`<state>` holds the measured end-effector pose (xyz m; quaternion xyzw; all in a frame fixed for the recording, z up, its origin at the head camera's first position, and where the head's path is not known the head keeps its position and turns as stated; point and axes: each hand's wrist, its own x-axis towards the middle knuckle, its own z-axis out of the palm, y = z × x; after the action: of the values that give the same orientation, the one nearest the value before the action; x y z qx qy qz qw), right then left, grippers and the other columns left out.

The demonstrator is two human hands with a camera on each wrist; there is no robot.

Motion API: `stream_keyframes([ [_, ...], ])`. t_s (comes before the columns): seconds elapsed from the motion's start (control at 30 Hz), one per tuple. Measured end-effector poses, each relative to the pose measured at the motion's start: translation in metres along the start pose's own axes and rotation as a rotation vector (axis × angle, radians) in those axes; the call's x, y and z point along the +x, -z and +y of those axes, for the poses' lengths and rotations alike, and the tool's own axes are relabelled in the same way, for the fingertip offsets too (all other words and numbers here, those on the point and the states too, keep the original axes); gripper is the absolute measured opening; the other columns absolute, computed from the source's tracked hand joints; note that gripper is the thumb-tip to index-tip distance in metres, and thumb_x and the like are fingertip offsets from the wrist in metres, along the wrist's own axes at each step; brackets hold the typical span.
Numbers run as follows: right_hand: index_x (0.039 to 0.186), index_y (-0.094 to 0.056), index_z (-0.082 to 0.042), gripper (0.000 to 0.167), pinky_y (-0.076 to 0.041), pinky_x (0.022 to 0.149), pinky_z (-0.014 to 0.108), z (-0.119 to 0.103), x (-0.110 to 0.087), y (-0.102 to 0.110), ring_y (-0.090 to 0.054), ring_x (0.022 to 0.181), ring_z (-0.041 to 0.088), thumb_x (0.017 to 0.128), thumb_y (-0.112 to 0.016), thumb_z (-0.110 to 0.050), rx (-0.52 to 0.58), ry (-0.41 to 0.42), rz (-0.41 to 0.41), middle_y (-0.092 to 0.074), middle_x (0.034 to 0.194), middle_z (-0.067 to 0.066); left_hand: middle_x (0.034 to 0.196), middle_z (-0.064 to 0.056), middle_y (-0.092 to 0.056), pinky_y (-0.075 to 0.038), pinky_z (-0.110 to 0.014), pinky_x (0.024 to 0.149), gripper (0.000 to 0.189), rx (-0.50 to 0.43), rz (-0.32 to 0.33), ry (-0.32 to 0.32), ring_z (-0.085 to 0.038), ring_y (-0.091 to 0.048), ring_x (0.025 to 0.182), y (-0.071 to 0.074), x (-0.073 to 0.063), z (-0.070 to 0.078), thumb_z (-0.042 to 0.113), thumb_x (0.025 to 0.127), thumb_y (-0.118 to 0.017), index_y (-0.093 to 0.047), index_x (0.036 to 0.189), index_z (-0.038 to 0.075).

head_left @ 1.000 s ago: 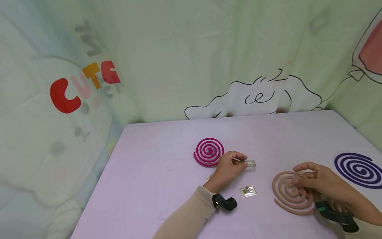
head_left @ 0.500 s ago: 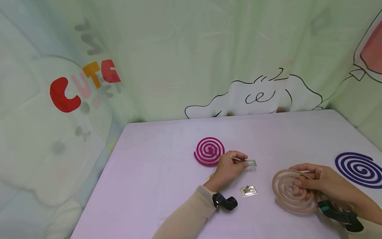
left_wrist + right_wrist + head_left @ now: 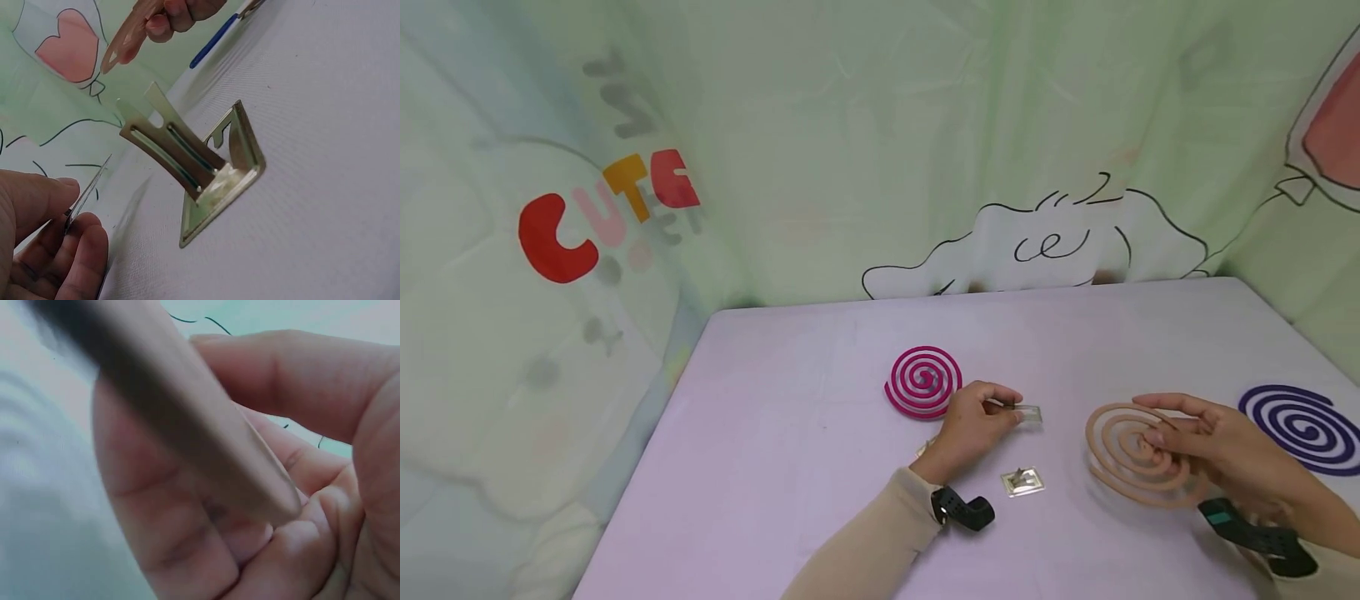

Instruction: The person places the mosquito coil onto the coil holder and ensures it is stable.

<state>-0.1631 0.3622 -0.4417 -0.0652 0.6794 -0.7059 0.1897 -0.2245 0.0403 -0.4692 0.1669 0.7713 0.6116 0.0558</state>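
In the head view, my right hand (image 3: 1232, 446) pinches a tan mosquito coil (image 3: 1145, 447) by its right side, thumb near the middle, raised over the table. The right wrist view shows that coil (image 3: 194, 431) close up, edge-on between thumb and fingers. My left hand (image 3: 973, 429) pinches a small metal coil stand (image 3: 1031, 413); in the left wrist view this stand (image 3: 89, 189) is seen as a thin edge between thumb and fingertips. Another metal stand (image 3: 1022, 482) lies on the table below the left hand, its prongs bent up (image 3: 175, 153).
A pink mosquito coil (image 3: 927, 379) lies behind my left hand. To the right of my right hand lies a dark blue coil (image 3: 1309, 431). Partly hidden by the left wrist is a further metal stand (image 3: 924, 448). A printed curtain (image 3: 880, 150) hangs behind the table.
My right hand has lifted the tan coil up off the table, and the coil's shadow now lies apart below it. The left hand has stayed nearly still with its stand.
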Motion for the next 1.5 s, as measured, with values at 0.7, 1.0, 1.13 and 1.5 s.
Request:
stream_keyframes([
  [0.7,0.130,-0.063,-0.021,0.036,-0.059,0.062,0.026,-0.010,0.038,-0.031,-0.073,0.075,0.014,0.107,-0.050,0.003,0.145,0.134,0.040,-0.076,0.089,0.008,0.102,0.005,-0.069,-0.050,-0.014,0.072,0.018,-0.020,-0.028,-0.039,0.006,-0.059,0.077,0.001,-0.002,-0.001,0.000,0.090,-0.077,-0.077,0.108,0.001],
  [1.0,0.132,-0.062,-0.022,0.034,-0.058,0.061,0.026,-0.008,0.046,-0.037,-0.073,0.076,0.015,0.107,-0.052,0.000,0.116,0.120,0.059,-0.076,0.089,0.008,0.102,0.004,-0.069,-0.051,-0.015,0.072,0.017,-0.027,-0.020,-0.046,0.004,-0.059,0.078,0.000,-0.002,-0.003,0.002,0.091,-0.076,-0.077,0.108,0.004],
  [1.13,0.131,-0.061,-0.022,0.032,-0.058,0.061,0.026,-0.009,0.051,-0.040,-0.073,0.075,0.015,0.107,-0.055,-0.002,0.087,0.093,0.084,-0.076,0.088,0.007,0.103,0.006,-0.068,-0.052,-0.015,0.074,0.018,-0.023,-0.029,-0.053,0.004,-0.060,0.079,0.000,-0.001,-0.004,0.002,0.092,-0.076,-0.077,0.110,0.003],
  [1.5,0.128,-0.061,-0.022,0.030,-0.059,0.064,0.027,-0.013,0.062,-0.046,-0.072,0.077,0.014,0.106,-0.057,-0.002,0.084,0.075,0.091,-0.074,0.091,0.006,0.105,0.000,-0.070,-0.052,-0.015,0.072,0.019,-0.043,-0.039,-0.056,0.004,-0.061,0.079,0.001,0.000,-0.002,0.001,0.091,-0.076,-0.077,0.110,0.004],
])
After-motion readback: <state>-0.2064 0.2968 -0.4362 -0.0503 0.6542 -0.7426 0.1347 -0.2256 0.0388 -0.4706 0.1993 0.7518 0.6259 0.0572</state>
